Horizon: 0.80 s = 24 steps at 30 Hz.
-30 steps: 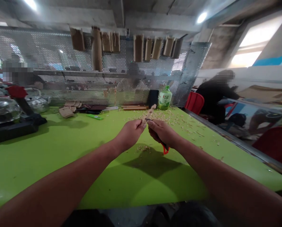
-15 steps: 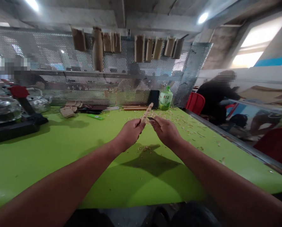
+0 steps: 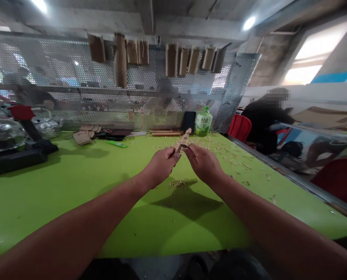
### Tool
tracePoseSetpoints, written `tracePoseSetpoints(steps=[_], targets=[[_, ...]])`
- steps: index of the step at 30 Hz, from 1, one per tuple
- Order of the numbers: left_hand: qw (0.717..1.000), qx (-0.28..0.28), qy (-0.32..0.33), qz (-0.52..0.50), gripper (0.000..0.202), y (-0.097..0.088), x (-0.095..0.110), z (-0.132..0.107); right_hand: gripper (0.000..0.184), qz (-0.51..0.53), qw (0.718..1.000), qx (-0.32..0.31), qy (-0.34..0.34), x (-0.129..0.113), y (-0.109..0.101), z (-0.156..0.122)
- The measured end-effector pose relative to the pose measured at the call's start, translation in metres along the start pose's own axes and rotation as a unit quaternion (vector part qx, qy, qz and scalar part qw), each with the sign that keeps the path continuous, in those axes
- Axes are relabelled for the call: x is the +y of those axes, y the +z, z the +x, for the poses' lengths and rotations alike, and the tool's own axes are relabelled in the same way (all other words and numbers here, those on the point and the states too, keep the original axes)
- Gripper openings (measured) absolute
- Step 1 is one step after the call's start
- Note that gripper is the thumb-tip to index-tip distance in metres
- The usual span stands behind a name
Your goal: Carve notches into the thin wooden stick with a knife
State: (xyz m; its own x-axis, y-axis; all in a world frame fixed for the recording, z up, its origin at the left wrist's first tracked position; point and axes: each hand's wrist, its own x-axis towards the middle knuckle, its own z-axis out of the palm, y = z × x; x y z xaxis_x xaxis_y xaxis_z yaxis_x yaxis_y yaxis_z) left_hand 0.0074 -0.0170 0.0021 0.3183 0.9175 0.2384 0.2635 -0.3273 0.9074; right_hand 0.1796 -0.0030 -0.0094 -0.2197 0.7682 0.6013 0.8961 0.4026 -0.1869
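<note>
- A workshop with a bare concrete ceiling; a perforated metal panel (image 3: 74,77) stands along the far edge of a bright green desk (image 3: 74,186), and flat brown pieces (image 3: 170,58) hang in a row near its top.
- The left hand (image 3: 161,165) is raised above the middle of the desk, clenched on the lower end of a thin wooden stick (image 3: 184,139). The stick rises out of the fist and tilts up and to the right.
- The right hand (image 3: 204,163) is just beside the left, fingers curled shut around a tool. Only its small dark blade (image 3: 185,146) shows past the thumb, and the tip meets the stick close above the left fist.
- A little heap of wood shavings (image 3: 177,182) lies on the desk under the hands, with more scattered shavings (image 3: 225,149) spread toward the far right corner.
- At the back, near the panel, a green drink bottle (image 3: 203,122) stands upright just beside a dark upright slab (image 3: 189,121).
- Further left lie a small green stick-shaped item (image 3: 117,144) and some tan scraps (image 3: 82,137).
- A black machine with a red knob (image 3: 21,112) sits at the desk's left end.
- Beyond the right edge, a person in dark clothes (image 3: 263,116) sits by a red chair (image 3: 239,126), well apart from the hands.
</note>
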Motion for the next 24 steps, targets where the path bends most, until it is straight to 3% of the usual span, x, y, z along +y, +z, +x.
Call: tracePoseSetpoints(steps=[11,17,24], targets=[[0.999,0.006,0.003,0.037,0.024,0.000,0.004,-0.002,0.042,-0.053,0.998,-0.015,0.004,-0.005,-0.005,-0.002],[0.997,0.002,0.026,0.071,0.023,-0.003,0.004,-0.002,0.039,0.149,0.987,-0.055,0.016,0.000,0.001,-0.001],[0.994,-0.013,0.051,0.099,0.023,-0.004,0.004,-0.002,0.041,0.346,0.932,-0.103,0.024,0.004,0.008,0.001]])
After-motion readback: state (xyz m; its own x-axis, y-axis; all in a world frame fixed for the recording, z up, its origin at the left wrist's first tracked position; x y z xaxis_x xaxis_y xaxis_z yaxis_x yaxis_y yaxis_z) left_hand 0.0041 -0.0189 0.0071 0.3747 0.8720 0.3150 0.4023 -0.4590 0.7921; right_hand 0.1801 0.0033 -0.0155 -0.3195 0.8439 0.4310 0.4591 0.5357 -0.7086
